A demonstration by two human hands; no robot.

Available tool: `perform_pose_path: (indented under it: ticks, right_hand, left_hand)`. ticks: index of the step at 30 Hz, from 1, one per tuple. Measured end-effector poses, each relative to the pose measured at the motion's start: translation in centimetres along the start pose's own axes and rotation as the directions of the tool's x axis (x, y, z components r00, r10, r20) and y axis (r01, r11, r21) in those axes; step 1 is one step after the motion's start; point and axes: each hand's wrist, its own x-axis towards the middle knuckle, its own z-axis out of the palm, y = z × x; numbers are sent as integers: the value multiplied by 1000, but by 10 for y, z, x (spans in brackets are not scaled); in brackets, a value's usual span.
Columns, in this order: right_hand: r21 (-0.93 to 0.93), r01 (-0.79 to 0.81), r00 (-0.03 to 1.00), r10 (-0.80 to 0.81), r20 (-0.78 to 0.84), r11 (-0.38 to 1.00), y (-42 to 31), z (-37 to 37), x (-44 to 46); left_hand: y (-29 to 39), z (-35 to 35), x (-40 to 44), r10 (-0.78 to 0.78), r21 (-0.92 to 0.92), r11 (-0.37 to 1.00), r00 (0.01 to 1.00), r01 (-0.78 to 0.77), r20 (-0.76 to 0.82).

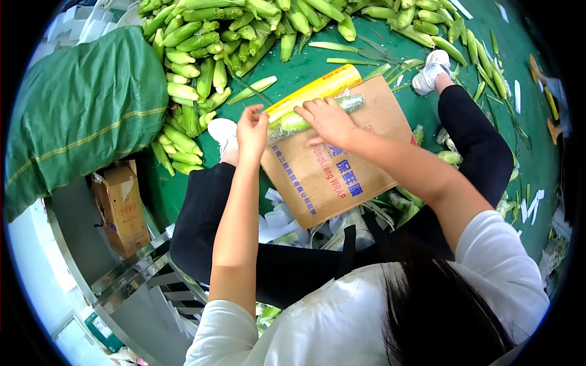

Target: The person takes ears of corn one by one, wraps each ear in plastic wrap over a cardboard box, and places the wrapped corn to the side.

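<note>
A flat brown cardboard sheet with blue and red print lies across my lap. Along its far edge is a yellow roll of wrap. A green corn cob lies on the cardboard just below the roll, with shiny clear film around and beside it. My right hand rests on the cob, its fingers spread over it. At the left end of the roll, my left hand is raised with thumb and fingertips brought together; what they pinch is too small to make out.
A large heap of corn covers the green floor ahead. On the left stand a green sack and a cardboard box. Wrapped cobs and husk scraps lie at the right. Part of another person shows at the far right edge.
</note>
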Motion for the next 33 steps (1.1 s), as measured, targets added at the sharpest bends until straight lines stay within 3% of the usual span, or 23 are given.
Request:
perform_pose_path:
  ticks: [2, 3, 6, 7, 9, 10, 11, 12, 17, 19, 20, 21, 22, 23, 24, 26, 28, 29, 30, 31, 32, 33]
  right_hand:
    - [-63, 20, 995, -27, -101, 998, -2, 3, -4]
    - [-51, -58, 998, 57, -25, 997, -1, 9, 3]
    - [17, 7, 982, -10, 187, 1000, 5, -9, 5]
    - [26, -42, 937, 31, 347, 999, 4, -17, 6]
    - [122, -99, 839, 17, 544, 988, -2, -31, -1]
    - [163, -143, 776, 8, 631, 976, -3, -36, -7]
    - [392, -138, 802, -129, 583, 910, 7, -25, -15]
    - [526, -71, 772, -287, 567, 848, 15, -6, -21]
    - [474, -303, 388, -347, 854, 827, 14, -8, -41]
    - [595, -185, 300, -531, 792, 783, -8, -17, -68]
    - [725, -385, 208, -712, 671, 571, -20, -9, -93]
    - [655, -445, 64, -708, 703, 610, -34, -19, -110]
    - [644, -356, 25, -682, 731, 677, -50, -69, -119]
    - [733, -398, 29, -792, 610, 551, -58, -62, -149]
    - [627, -559, 1, -756, 655, 542, -68, -86, -167]
    - [556, -729, 253, -597, 761, 400, -61, -128, -205]
    - [647, -722, 522, -422, 742, 245, -40, -155, -233]
    - [549, -827, 559, -284, 779, -123, -37, -172, -248]
    - [551, -702, 681, -197, 705, -451, -30, -173, -264]
    - [579, -608, 724, -79, 685, -543, -34, -184, -268]
    - [607, -500, 749, 43, 661, -617, -37, -196, -272]
    - [595, -440, 722, 128, 680, -673, -31, -181, -287]
  left_hand:
    - [-10, 19, -2, 9, -86, 996, 999, -6, 33]
    - [-6, 27, -4, 68, -73, 995, 998, -68, 7]
    - [25, 44, -5, 192, -3, 981, 978, -193, -75]
    - [32, 50, -4, 216, -4, 976, 976, -216, -36]
    - [27, 71, 2, 335, 2, 938, 909, -346, 246]
    - [25, 81, -6, 375, 137, 881, 844, -453, 383]
    - [-8, 99, 4, 388, 264, 765, 748, -587, 539]
    - [-1, 107, -8, 171, 394, 761, 745, -515, 645]
    - [-2, 125, -47, 347, 591, 340, 681, -732, 644]
    - [-7, 125, -50, 353, 582, 318, 663, -749, 660]
    - [-7, 125, -48, 363, 577, 304, 652, -758, 666]
    - [-4, 124, -48, 360, 578, 291, 647, -762, 672]
    - [-3, 125, -47, 363, 584, 288, 651, -759, 667]
    - [-4, 127, -49, 362, 590, 289, 657, -753, 661]
    - [-5, 128, -52, 355, 594, 289, 660, -751, 662]
    - [-11, 136, -74, 379, 609, 281, 668, -742, 640]
    - [-24, 156, -110, 394, 623, 284, 682, -728, 617]
    - [-18, 158, -131, 366, 506, 387, 632, -771, 683]
    - [-36, 162, -152, 516, 432, 164, 450, -887, 728]
    - [44, 153, -172, -135, 319, 475, 291, -820, 947]
    - [10, 168, -202, 240, 79, 30, 84, -996, 967]
    - [1, 162, -215, 555, -169, 323, 41, -931, 831]
